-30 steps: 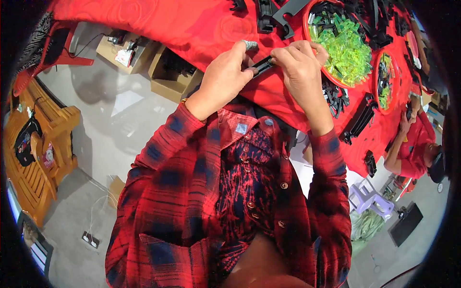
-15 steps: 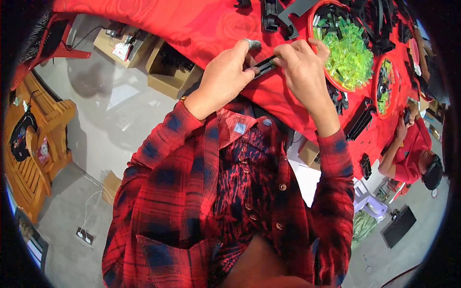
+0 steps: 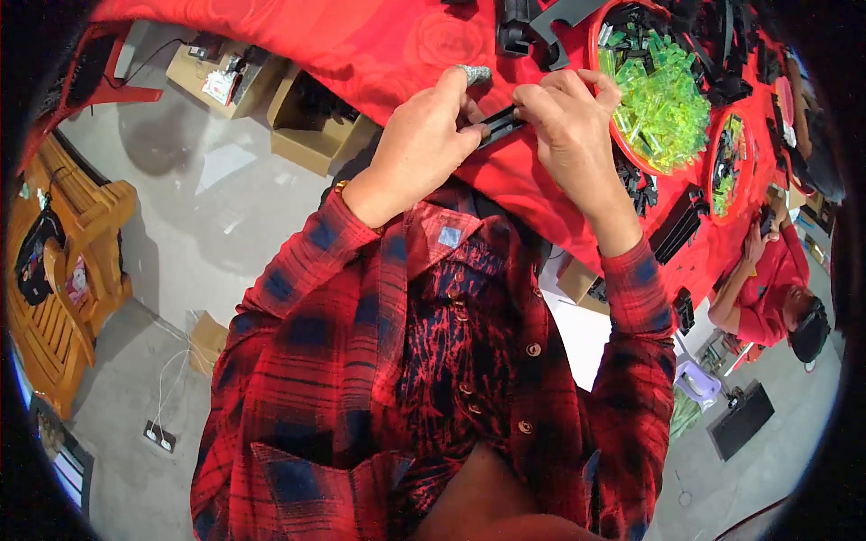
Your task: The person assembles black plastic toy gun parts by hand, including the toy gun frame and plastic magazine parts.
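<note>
Above the near edge of the red-covered table, a narrow black bar-shaped piece (image 3: 502, 124) with a lengthwise slot spans the gap between my hands. My left hand (image 3: 419, 140) is closed on its left end, thumb along the near side; a grey wrap (image 3: 475, 75) covers one fingertip. My right hand (image 3: 573, 126) pinches the other end between thumb and fingers, and its fingertips partly hide whatever small part may be there. Close by on the right stands a red round basin (image 3: 588, 56) heaped with clear yellow-green plastic pieces (image 3: 663, 108) and some black ones.
A second red-rimmed basin (image 3: 747, 162) with mixed pieces stands farther right. Black plastic parts (image 3: 552, 36) lie at the table's far side, more (image 3: 677, 225) at its right. Cardboard boxes (image 3: 311, 149) sit on the floor at left. A person in red (image 3: 767, 284) works at the far right.
My hands keep the same grip on the black piece and have barely moved. The whole view has shifted slightly.
</note>
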Demonstrator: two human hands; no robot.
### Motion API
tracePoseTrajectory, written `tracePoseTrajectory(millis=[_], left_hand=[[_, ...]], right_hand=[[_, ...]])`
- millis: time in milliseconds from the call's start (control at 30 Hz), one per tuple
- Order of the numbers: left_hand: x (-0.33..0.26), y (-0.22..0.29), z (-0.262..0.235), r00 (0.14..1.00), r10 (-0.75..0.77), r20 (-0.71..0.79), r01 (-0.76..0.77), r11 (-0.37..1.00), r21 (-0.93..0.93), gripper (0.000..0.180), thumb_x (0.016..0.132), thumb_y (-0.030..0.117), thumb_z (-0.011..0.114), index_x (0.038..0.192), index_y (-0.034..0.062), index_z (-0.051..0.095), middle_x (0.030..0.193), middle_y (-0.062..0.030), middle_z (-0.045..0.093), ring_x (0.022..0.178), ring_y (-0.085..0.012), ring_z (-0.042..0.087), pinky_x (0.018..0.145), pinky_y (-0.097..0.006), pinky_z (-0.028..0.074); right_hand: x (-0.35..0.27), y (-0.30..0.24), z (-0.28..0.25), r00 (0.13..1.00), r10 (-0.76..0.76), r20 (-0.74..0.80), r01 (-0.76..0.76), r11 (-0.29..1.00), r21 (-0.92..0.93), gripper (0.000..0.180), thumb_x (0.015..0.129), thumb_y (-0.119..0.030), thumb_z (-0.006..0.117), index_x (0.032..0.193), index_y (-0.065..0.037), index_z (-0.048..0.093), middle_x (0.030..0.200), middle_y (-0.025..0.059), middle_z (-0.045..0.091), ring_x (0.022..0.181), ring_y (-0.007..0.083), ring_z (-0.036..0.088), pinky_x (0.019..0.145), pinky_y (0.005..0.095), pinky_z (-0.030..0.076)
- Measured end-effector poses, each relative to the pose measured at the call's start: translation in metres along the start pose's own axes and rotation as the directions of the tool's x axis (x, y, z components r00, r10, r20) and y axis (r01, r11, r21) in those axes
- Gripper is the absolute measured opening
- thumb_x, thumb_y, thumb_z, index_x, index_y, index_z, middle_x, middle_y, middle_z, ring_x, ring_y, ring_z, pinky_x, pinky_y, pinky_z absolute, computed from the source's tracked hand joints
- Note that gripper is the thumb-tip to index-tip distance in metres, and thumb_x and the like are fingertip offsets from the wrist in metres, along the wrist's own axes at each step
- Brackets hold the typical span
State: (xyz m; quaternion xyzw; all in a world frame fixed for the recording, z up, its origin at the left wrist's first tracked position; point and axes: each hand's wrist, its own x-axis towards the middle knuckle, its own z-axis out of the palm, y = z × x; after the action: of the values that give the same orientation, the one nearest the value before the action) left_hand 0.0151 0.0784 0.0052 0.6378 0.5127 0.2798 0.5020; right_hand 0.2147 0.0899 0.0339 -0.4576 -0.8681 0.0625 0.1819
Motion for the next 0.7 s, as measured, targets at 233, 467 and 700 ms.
tracePoseTrajectory(millis=[233,467,700], left_hand=[[0.003,-0.003,0.002,0.998,0.043,0.042,-0.045,0.998,0.037,0.047,0.083,0.006,0.068,0.127,0.0031,0.051,0.088,-0.0114,0.066,0.08,-0.0231,0.065,0.074,-0.036,0.05],[-0.02,-0.018,0.0,0.99,0.135,-0.046,-0.14,0.98,-0.145,0.041,0.093,0.014,0.064,0.128,-0.0012,0.048,0.098,-0.016,0.064,0.081,-0.0262,0.065,0.076,-0.036,0.051],[-0.039,-0.02,-0.002,0.989,-0.129,0.071,0.146,0.926,-0.349,0.036,0.103,0.023,0.052,0.131,0.0019,0.045,0.088,-0.0082,0.057,0.067,-0.0129,0.056,0.059,-0.028,0.048]], right_hand=[[-0.005,-0.005,0.004,0.999,0.001,-0.054,-0.004,0.999,-0.053,0.021,0.075,0.0,0.062,0.092,-0.013,0.062,0.076,0.0019,0.062,0.087,0.0205,0.061,0.097,0.0489,0.035],[-0.009,-0.005,0.002,0.998,0.014,-0.055,-0.02,0.993,-0.113,0.018,0.077,-0.002,0.061,0.09,-0.013,0.061,0.074,-0.0002,0.063,0.086,0.021,0.061,0.096,0.0504,0.035],[-0.008,-0.008,0.001,0.998,0.029,-0.059,-0.038,0.986,-0.16,0.019,0.078,-0.006,0.072,0.094,-0.012,0.065,0.082,0.0031,0.066,0.088,0.0211,0.063,0.097,0.0465,0.036]])
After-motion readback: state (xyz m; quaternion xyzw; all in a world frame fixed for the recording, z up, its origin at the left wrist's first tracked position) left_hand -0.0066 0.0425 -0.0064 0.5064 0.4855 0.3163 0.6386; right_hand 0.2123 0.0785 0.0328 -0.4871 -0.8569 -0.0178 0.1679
